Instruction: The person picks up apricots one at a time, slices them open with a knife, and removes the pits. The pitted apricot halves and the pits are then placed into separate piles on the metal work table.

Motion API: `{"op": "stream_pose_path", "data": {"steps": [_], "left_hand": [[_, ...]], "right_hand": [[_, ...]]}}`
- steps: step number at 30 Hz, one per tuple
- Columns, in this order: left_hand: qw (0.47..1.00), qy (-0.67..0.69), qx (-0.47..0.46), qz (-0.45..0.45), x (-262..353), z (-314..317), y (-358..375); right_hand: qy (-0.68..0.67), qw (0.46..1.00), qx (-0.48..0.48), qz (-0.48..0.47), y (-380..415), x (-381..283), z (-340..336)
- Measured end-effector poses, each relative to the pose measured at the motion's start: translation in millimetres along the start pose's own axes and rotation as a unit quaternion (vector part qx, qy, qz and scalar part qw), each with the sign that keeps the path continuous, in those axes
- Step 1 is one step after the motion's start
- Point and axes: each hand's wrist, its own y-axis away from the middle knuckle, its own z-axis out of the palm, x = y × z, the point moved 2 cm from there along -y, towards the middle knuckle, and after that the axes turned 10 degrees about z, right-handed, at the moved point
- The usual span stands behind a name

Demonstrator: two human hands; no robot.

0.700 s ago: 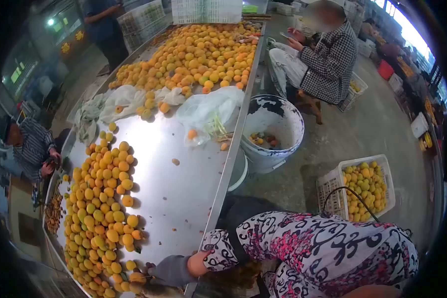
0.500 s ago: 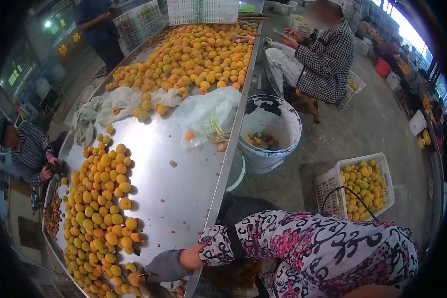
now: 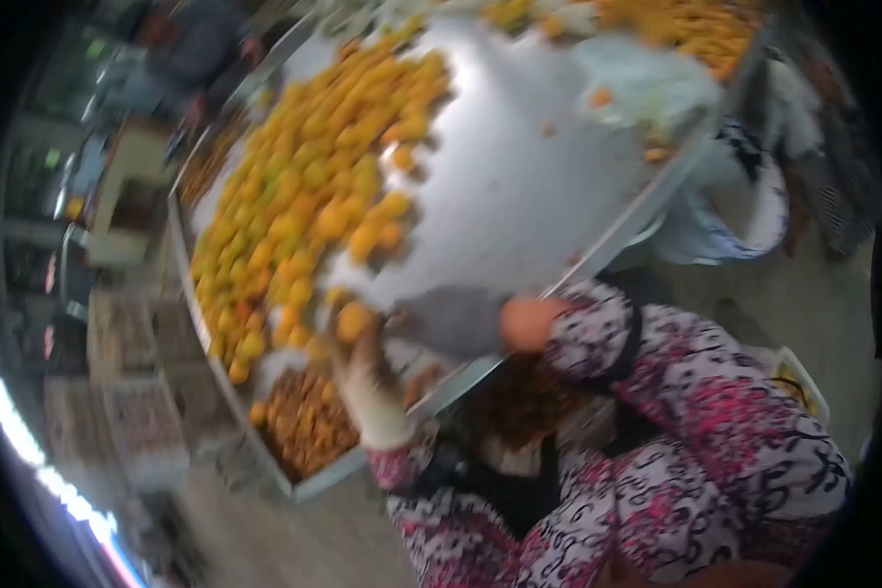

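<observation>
My left hand (image 3: 372, 387), in a pale glove, holds an apricot (image 3: 356, 320) over the near end of the metal table (image 3: 500, 206). Close to that fruit is my right hand (image 3: 451, 321) in a grey glove, its fingers drawn together; blur hides what they grip. A long pile of yellow-orange apricots (image 3: 309, 201) lies just beyond both hands. Below the left hand, in the table's near corner, is a heap of small brown pieces, perhaps pits (image 3: 309, 421).
A raised metal rim (image 3: 647, 211) edges the table. A clear plastic bag (image 3: 647, 78) rests farther up, near more fruit. To the right stands a white bucket (image 3: 745, 211). Crates (image 3: 132, 402) are stacked at left, and another person (image 3: 196, 59) is across the table.
The view has swung down and left, blurring the picture. My left hand and its apricot are now plainly in view, with the near table corner. The right hand stays near the fruit.
</observation>
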Motion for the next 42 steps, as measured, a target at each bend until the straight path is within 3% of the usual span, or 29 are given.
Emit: {"op": "stream_pose_path", "data": {"steps": [1, 2, 3, 4, 6, 10, 14, 16, 17, 21, 23, 24, 25, 26, 27, 29, 32, 36, 38, 39, 41, 42], "left_hand": [[0.981, 0.187, 0.044, -0.009, 16, 11, -6], [0.988, 0.150, 0.029, -0.001, 14, 7, -7], [0.992, 0.099, 0.022, 0.069, 0, 3, -5], [0.991, 0.115, 0.062, 0.022, 13, 13, -4], [0.915, 0.373, 0.103, -0.114, -4, 23, -5], [0.887, 0.434, 0.078, -0.136, -7, 24, -2], [0.902, 0.403, 0.118, -0.104, -19, 14, -8], [0.990, 0.115, 0.067, 0.050, 0, 7, -13], [0.934, 0.317, 0.158, -0.049, 2, 12, -11], [0.969, 0.233, 0.079, -0.033, -9, 15, -7], [0.864, 0.474, 0.093, -0.139, 9, 22, -6], [0.865, 0.474, 0.093, -0.138, -1, 21, -7], [0.971, 0.232, 0.055, -0.027, -15, 16, -9], [0.996, -0.028, 0.012, 0.086, -25, 13, -9], [0.996, -0.028, 0.012, 0.085, -30, 12, -8], [0.959, -0.210, 0.033, 0.187, -34, 10, -7], [0.953, -0.188, 0.041, 0.234, -43, 11, -5], [0.960, -0.173, 0.028, 0.217, -46, 9, -8], [0.986, -0.057, 0.060, 0.145, -31, 9, -11], [0.985, 0.144, 0.092, 0.019, -13, 8, -13], [0.989, 0.099, 0.103, 0.044, -6, 7, -11], [0.990, 0.056, 0.114, 0.067, -2, 9, -10]], "right_hand": [[-0.093, 0.990, -0.028, 0.100, 2, -2, 1], [-0.171, 0.961, -0.062, 0.208, 1, -13, -13], [-0.180, 0.961, -0.072, 0.196, 0, -17, -6], [-0.206, 0.953, -0.052, 0.215, 0, -18, -1], [-0.230, 0.943, -0.034, 0.238, 2, -21, 6], [-0.180, 0.946, -0.038, 0.266, 5, -25, 4], [-0.160, 0.953, -0.058, 0.252, 4, -20, -2], [-0.154, 0.956, -0.056, 0.243, 4, -21, 0], [-0.145, 0.959, -0.053, 0.237, 4, -21, 1], [-0.161, 0.953, -0.044, 0.254, 5, -20, 11], [-0.091, 0.957, -0.050, 0.272, 3, -22, 12], [-0.091, 0.957, -0.050, 0.271, 2, -21, 12], [-0.120, 0.953, -0.044, 0.273, 2, -21, 13], [-0.150, 0.949, -0.038, 0.276, 1, -21, 13], [-0.150, 0.949, -0.039, 0.276, 1, -20, 15], [-0.296, 0.918, -0.043, 0.259, 1, -15, 22], [-0.349, 0.877, -0.113, 0.310, -2, -20, 10], [-0.405, 0.833, -0.179, 0.331, 1, -17, 4], [-0.291, 0.940, -0.056, 0.169, 2, -1, 15], [-0.290, 0.941, -0.055, 0.167, 0, -6, 0], [-0.382, 0.832, -0.131, 0.382, 0, -14, -36], [-0.423, 0.821, -0.070, 0.377, -1, -9, -39]]}}
